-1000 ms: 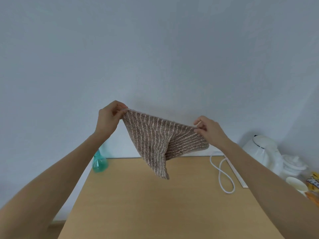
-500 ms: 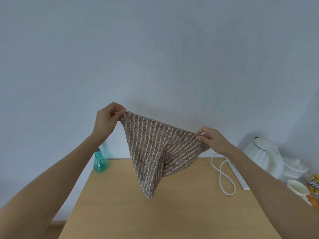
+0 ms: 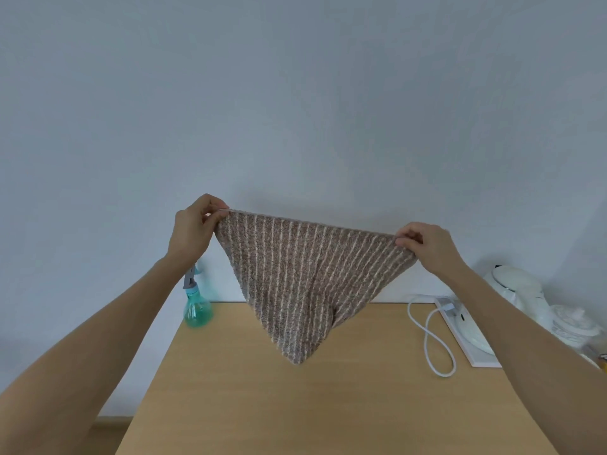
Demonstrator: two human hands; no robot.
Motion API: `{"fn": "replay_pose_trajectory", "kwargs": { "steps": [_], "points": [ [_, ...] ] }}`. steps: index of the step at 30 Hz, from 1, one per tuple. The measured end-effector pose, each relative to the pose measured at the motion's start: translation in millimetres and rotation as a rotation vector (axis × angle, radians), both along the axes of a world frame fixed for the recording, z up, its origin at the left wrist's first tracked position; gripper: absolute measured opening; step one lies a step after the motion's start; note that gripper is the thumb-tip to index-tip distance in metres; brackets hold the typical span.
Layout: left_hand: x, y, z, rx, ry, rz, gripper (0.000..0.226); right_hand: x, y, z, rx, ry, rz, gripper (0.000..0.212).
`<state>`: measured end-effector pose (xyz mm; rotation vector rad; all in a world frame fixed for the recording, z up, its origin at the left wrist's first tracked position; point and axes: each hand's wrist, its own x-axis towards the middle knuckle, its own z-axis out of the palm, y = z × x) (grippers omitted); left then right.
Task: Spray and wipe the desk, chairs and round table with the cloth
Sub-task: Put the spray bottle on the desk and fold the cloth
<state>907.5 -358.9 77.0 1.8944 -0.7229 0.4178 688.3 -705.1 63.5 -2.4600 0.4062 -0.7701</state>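
Cloth (image 3: 305, 284), a brown terry square with thin pale stripes, hangs stretched in the air above the far half of the surface (image 3: 295, 405), its top edge taut between two corners and its lowest corner drooping to a point at 6 o'clock, clear of the wood. The surface itself is a pale, smooth wood-look desktop running from the near edge of the view up to a plain grey-white wall (image 3: 295, 93). Both bare forearms reach forward and upward from the lower corners of the view. The left hand (image 3: 192, 229), at about 10 o'clock from the cloth's middle, has its fingers curled and pinches the upper left corner between thumb and fingertips. The right hand (image 3: 427, 246), at about 2 o'clock and a little lower, pinches the upper right corner the same way, knuckles up. At 3 o'clock a white kettle (image 3: 515, 287) with a rounded body stands near the wall, with a flat white power strip (image 3: 466, 336) just beside it and a looped white cable (image 3: 433, 343) lying on the wood. At 9 o'clock stands a clear teal spray bottle (image 3: 197, 307) with a bulbous base and grey trigger head, tinted liquid inside it.
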Motion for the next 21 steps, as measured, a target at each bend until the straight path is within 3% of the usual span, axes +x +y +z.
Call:
{"fn": "replay_pose_trajectory", "kwargs": {
  "steps": [8, 14, 21],
  "points": [
    [0, 0, 20, -0.038, -0.056, -0.036, 0.029, 8, -6, 35, -0.097, -0.096, -0.006, 0.005],
    [10, -5, 23, -0.033, -0.071, -0.04, 0.008, 11, -15, 49, -0.049, -0.135, 0.003, 0.006],
    [31, -16, -3, 0.035, 0.051, 0.002, 0.006, 30, -28, 26, -0.001, -0.025, 0.003, 0.008]
  ]
}}
